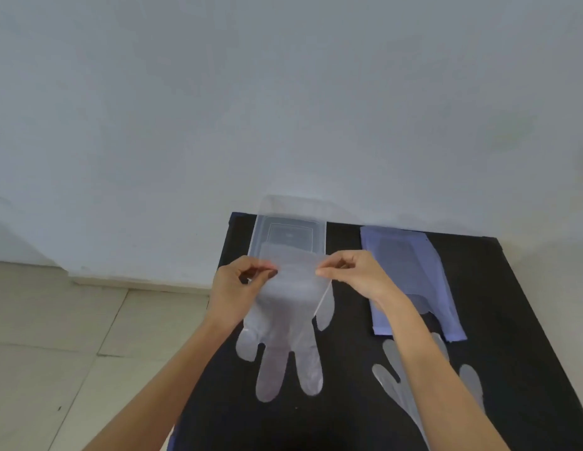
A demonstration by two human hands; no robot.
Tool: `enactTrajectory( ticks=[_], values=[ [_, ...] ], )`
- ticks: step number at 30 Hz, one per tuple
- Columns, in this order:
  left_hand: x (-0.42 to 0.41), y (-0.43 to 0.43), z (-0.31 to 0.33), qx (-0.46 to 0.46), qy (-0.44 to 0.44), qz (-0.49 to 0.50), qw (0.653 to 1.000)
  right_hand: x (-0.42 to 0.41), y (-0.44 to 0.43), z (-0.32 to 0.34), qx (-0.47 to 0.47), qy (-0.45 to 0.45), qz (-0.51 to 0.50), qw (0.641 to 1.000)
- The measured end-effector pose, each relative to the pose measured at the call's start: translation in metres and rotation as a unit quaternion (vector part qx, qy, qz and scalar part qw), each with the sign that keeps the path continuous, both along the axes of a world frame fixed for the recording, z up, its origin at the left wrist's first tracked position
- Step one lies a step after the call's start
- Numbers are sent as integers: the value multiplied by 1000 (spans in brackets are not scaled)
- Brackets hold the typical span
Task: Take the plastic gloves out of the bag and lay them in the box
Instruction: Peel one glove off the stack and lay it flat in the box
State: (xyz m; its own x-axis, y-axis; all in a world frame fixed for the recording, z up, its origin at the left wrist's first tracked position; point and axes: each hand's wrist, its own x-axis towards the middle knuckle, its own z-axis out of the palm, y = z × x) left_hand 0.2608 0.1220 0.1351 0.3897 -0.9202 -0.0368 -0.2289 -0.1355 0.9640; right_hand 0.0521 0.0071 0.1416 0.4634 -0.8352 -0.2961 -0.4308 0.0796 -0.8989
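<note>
A clear plastic glove (288, 323) hangs by its cuff over the black table, fingers pointing toward me. My left hand (239, 284) pinches the cuff's left corner and my right hand (355, 275) pinches its right corner. Behind the glove stands the clear plastic box (288, 234) with its lid up against the wall. A pale blue-tinted bag (414, 281) lies flat to the right of the box. Another clear glove (401, 385) lies on the table near the bag's open end, partly hidden by my right forearm.
The black table (498, 369) is pushed against a white wall (283, 92). Its left edge drops to a beige tiled floor (72, 353).
</note>
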Motion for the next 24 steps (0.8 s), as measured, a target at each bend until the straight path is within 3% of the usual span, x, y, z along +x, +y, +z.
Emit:
enactTrajectory(
  ticks=[6,13,17,24],
  values=[
    [35,-43,9,-17,-120,31,992,29,-32,17,-35,-67,-68,995],
    [54,-105,19,-26,-30,44,998,61,-76,29,-56,-118,-155,979],
    [58,-142,12,-21,11,57,998,71,-102,21,-109,-90,-181,973],
    [65,-190,2,-15,-11,32,999,80,-133,6,-146,-96,-222,959]
  ],
)
